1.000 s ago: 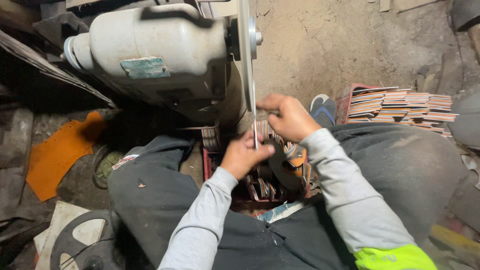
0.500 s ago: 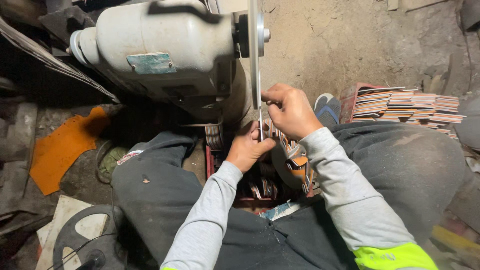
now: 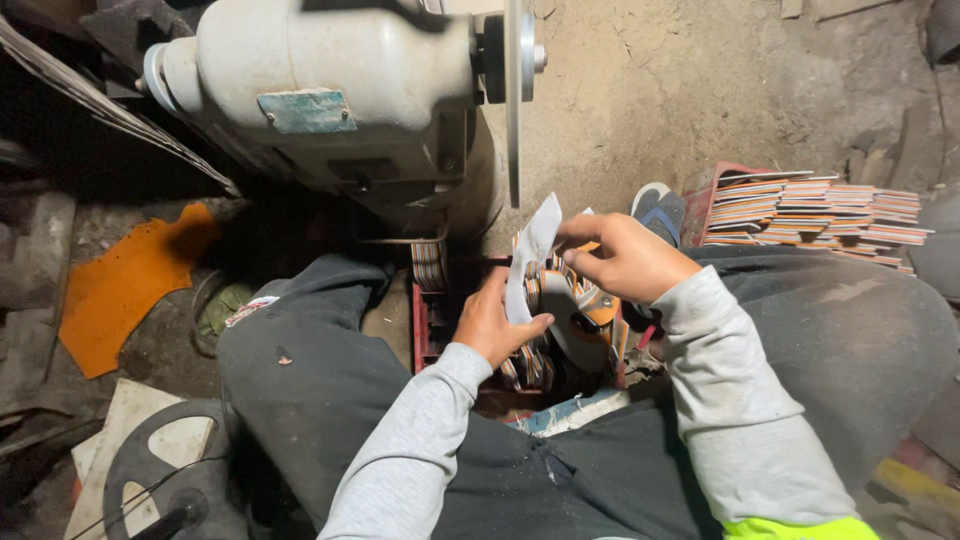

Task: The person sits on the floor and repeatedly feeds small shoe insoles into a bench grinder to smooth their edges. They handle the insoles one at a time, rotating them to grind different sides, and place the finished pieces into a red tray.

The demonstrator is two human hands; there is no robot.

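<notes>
While the person sits low before the grey motor and its thin wheel, the left hand and right hand close together on a white sole-shaped piece, just near of the wheel, above a red crate of striped pieces. A firm two-handed pinch, fingers back from the edge, seems wise. More stacks lie far right.

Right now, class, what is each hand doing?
Left hand: closed on the white flat piece.
Right hand: gripping that piece's top edge.
</notes>
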